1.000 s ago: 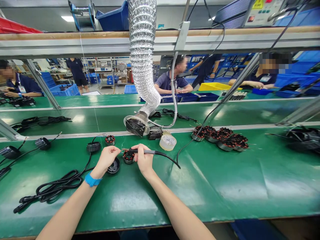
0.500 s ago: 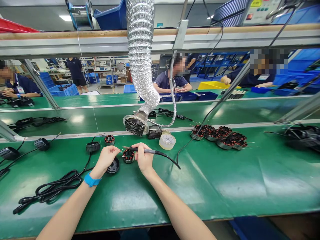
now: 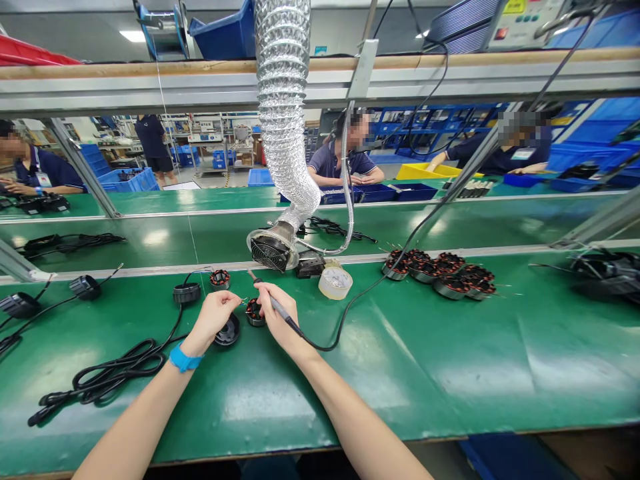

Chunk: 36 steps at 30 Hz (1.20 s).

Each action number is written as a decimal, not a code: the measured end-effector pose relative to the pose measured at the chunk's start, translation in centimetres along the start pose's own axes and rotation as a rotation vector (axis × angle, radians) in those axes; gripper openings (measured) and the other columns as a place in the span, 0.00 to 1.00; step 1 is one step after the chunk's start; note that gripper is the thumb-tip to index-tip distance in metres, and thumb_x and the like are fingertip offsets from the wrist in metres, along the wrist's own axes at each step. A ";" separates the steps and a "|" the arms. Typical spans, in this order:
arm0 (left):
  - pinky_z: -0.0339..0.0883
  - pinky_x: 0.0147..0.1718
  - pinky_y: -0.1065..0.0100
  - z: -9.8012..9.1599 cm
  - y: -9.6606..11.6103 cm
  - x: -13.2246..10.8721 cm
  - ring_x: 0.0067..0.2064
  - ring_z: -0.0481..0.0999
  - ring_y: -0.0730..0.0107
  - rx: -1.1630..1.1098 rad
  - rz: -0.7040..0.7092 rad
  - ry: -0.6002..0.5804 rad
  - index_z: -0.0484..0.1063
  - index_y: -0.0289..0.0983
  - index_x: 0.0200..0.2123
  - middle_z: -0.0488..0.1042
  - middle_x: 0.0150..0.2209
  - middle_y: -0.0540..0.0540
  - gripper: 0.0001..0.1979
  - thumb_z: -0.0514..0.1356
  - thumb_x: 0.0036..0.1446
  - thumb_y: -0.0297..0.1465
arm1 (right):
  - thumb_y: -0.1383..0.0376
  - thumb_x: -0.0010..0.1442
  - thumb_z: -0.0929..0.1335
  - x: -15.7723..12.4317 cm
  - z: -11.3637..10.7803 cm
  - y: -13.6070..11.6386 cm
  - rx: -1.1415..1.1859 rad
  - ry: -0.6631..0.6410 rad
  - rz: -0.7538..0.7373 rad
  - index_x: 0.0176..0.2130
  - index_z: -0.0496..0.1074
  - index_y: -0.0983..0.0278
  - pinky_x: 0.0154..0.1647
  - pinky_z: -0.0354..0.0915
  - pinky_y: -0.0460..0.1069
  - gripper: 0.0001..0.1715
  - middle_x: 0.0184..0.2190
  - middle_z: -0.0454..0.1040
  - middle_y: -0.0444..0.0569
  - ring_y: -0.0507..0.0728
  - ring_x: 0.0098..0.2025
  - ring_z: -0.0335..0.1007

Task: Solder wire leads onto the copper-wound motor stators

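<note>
slanting inward, right hand [image 3: 277, 321] around soldering iron [image 3: 284, 312], left hand [image 3: 214, 315] pinching thin wire [image 3: 243, 301]

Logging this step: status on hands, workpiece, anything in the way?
Left hand pinching thin wire. Right hand holding soldering iron, tip clear of wire. Copper-wound ring on bench, partly hidden by right hand.

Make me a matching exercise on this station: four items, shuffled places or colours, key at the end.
Items
1. soldering iron
2. wristband
3. foil duct
4. round tub

Places and colours
A. on the green bench, to the right of the fan
B. in the grip of the right hand
C. silver, leading down to the fan
D. blue, around the wrist of the left hand

Pairs: 1-B, 2-D, 3-C, 4-A
</note>
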<state>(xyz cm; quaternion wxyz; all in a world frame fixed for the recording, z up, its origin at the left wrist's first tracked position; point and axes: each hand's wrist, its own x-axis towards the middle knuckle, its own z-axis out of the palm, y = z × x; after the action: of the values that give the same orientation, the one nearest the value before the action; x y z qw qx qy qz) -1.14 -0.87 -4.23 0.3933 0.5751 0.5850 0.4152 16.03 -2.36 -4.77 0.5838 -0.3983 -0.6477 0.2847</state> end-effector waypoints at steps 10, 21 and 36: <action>0.57 0.29 0.68 -0.1 0.2 -0.2 0.28 0.69 0.67 0.006 0.032 -0.064 0.76 0.33 0.27 0.75 0.26 0.46 0.16 0.62 0.47 0.42 | 0.74 0.62 0.61 0.9 0.8 1.2 -0.051 -0.201 -0.238 0.58 0.65 0.58 0.49 0.67 0.50 0.27 0.44 0.67 0.50 0.53 0.42 0.70; 0.55 0.27 0.69 -0.8 1.4 -0.3 0.27 0.64 0.68 0.036 0.082 -0.175 0.73 0.35 0.23 0.71 0.23 0.48 0.19 0.62 0.47 0.47 | 0.75 0.61 0.60 1.1 1.3 0.9 -0.192 -0.254 -0.303 0.56 0.66 0.60 0.48 0.68 0.49 0.26 0.43 0.66 0.50 0.54 0.43 0.69; 0.51 0.26 0.70 -1.3 0.9 1.0 0.25 0.57 0.71 -0.001 -0.041 -0.314 0.63 0.38 0.17 0.60 0.19 0.53 0.13 0.58 0.44 0.40 | 0.75 0.57 0.63 0.2 1.4 1.7 -0.072 -0.165 -0.198 0.55 0.66 0.59 0.45 0.69 0.49 0.27 0.42 0.68 0.49 0.52 0.37 0.71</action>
<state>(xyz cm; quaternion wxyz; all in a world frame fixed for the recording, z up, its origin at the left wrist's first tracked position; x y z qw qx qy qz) -2.07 0.12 -2.87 0.4885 0.6208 0.5278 0.3121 14.99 -1.18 -6.36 0.5391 -0.3284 -0.7394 0.2341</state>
